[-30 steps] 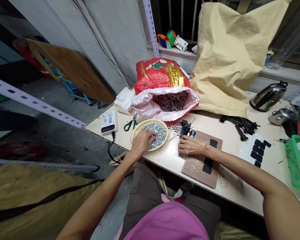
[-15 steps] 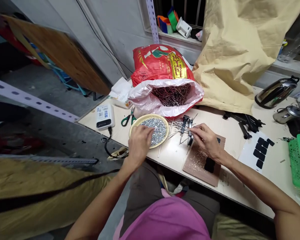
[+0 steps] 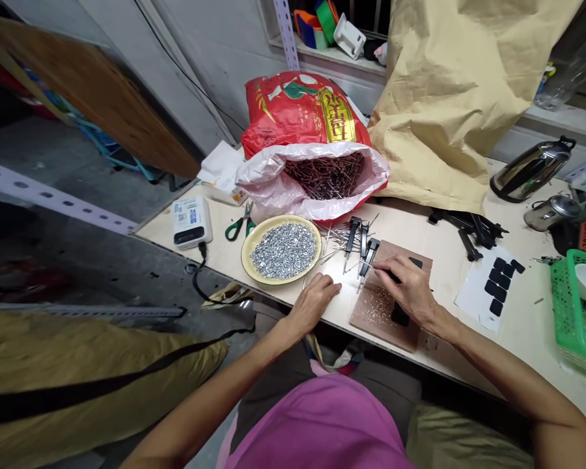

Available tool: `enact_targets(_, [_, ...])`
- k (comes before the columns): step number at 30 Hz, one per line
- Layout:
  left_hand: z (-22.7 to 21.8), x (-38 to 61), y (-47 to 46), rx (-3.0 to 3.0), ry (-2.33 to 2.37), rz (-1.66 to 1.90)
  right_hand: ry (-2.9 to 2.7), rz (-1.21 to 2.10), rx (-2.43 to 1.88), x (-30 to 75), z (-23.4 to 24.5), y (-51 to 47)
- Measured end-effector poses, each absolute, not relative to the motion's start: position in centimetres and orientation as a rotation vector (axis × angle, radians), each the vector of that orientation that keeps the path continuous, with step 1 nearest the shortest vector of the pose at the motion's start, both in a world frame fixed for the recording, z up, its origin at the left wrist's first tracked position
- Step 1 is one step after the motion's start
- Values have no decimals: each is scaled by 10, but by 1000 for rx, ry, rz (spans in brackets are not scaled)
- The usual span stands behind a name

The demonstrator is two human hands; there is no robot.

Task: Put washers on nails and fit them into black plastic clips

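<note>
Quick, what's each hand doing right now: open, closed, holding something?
Left hand: fingers curled; can't tell if it holds anything.
Right hand: closed, apparently pinching a thin metal rod.

"Far side of you?"
"Grey wall, dark window to its right."
"Floor?"
"Grey, dim, on your left; wooden panel tilted there, perforated metal bar nearer you."
"Furniture?"
"Your pale table, brightly lit."

Forearms angled inward, left fingers curled, right fingers pinched.
</note>
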State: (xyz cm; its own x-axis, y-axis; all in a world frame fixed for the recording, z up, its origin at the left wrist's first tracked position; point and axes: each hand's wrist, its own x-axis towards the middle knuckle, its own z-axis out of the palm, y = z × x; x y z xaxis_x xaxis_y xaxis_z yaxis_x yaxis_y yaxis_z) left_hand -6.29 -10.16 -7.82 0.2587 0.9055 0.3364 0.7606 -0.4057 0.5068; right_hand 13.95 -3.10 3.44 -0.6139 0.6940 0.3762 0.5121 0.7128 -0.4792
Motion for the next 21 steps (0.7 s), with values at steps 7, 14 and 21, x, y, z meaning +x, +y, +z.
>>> enact_targets(7, [-84, -58, -101, 2156, 1678, 943, -2374, 633, -1026, 140, 19, -44])
enact_targets(14, [-78, -56, -100, 1942, 1727, 953, -2461, 688, -1067, 130, 7, -51])
enact_targets(21, [-56, -41, -95, 833, 1447, 1250, -2596, 640, -1057, 127, 8, -55])
